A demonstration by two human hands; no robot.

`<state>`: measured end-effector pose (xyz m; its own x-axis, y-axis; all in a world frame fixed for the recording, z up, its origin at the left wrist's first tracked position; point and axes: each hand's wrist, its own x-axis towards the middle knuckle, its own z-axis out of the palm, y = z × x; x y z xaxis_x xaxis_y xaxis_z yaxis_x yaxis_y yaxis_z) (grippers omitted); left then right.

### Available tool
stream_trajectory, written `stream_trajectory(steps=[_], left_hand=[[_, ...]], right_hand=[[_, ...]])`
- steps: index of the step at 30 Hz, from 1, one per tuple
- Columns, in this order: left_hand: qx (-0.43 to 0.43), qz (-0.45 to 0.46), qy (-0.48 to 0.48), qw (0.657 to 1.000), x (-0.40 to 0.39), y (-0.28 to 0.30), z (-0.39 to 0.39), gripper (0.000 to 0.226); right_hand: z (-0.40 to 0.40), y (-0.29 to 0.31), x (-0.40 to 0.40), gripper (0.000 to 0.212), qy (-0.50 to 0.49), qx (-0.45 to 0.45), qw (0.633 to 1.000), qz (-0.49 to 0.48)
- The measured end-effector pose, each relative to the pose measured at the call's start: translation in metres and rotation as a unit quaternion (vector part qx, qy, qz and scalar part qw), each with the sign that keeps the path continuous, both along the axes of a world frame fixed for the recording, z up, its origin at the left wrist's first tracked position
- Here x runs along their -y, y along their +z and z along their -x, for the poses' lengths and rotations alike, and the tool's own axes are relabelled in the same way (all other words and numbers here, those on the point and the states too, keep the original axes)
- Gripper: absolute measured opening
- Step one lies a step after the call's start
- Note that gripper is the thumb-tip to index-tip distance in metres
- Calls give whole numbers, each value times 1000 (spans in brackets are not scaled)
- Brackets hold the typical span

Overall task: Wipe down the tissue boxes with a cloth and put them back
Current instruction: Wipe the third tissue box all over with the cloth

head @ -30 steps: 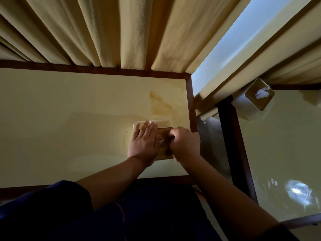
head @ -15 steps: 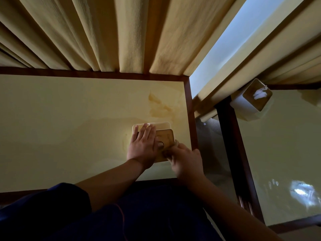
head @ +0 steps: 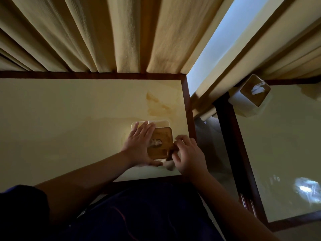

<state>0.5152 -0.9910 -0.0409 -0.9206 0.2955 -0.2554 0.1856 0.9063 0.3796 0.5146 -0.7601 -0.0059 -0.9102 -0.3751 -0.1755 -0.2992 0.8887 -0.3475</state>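
Observation:
A cream tissue box with a brown wooden lid stands near the right edge of the cream table. My left hand lies flat over the box's left side and holds it steady. My right hand is at the box's right front corner, fingers closed on a pale cloth that shows below them. A tissue peeks through the lid's round hole. A second tissue box, white with a brown lid and a tissue sticking out, stands on the far corner of the right-hand table.
Beige curtains hang right behind both tables. A narrow gap of floor separates the two dark-framed tables. A bright light reflection lies on the right table's front. My dark-clothed lap fills the bottom of the view.
My right hand has slid with the cloth from the top of the lid down to the box's right front corner. The left hand stayed on the box.

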Motion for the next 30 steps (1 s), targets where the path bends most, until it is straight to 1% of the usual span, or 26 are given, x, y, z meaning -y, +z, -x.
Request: stream_trajectory(steps=[2, 4, 6, 8, 10, 11, 12, 14, 16, 18, 20, 21, 22, 24, 26, 28, 30], left_hand=[[28, 44, -69, 996, 5, 5, 9, 146], [56, 55, -129, 989, 10, 11, 22, 146], [68, 80, -208, 973, 14, 17, 36, 147], [66, 126, -284, 948, 13, 27, 47, 146], [78, 157, -311, 934, 16, 37, 59, 144], [93, 159, -301, 935, 19, 41, 63, 146], [112, 147, -274, 944, 23, 41, 66, 150], [143, 81, -196, 967, 33, 38, 65, 153], [128, -1, -109, 986, 33, 32, 51, 136], [81, -63, 20, 995, 18, 24, 28, 114], [40, -96, 145, 984, 0, 16, 7, 99], [26, -102, 182, 978, -7, 12, -1, 95], [17, -102, 205, 973, -14, 7, -6, 92], [-2, -98, 231, 968, -23, -1, -10, 85], [-37, -90, 253, 962, -29, -6, -9, 80], [-73, -86, 272, 956, -31, -12, -9, 72], [-95, -83, 279, 952, -32, -17, -11, 66]], right_hand=[[-5, 1, -6, 23, 4, 0, 999, 35], [-10, 3, -12, 24, -1, -25, 998, 63], [-13, 4, -17, 21, 20, -57, 996, 64], [-11, 6, -17, 19, 43, -61, 996, 58], [-5, 8, -14, 19, 59, -38, 996, 51], [-2, 9, -11, 20, 67, -25, 996, 47], [1, 10, -7, 19, 78, -19, 996, 45], [6, 7, 2, 17, 97, -19, 994, 41], [10, 2, 12, 16, 106, -21, 993, 38], [10, -3, 19, 18, 89, -27, 995, 45], [8, -4, 22, 24, 64, -38, 996, 52], [7, -3, 23, 29, 62, -44, 996, 51], [5, -2, 23, 33, 69, -52, 995, 51], [-1, 0, 23, 27, 90, -66, 992, 53], [-7, 2, 20, 21, 109, -57, 991, 43], [-14, 1, 15, 13, 117, -38, 992, 3], [-18, 1, 13, 17, 105, -14, 994, -33]])
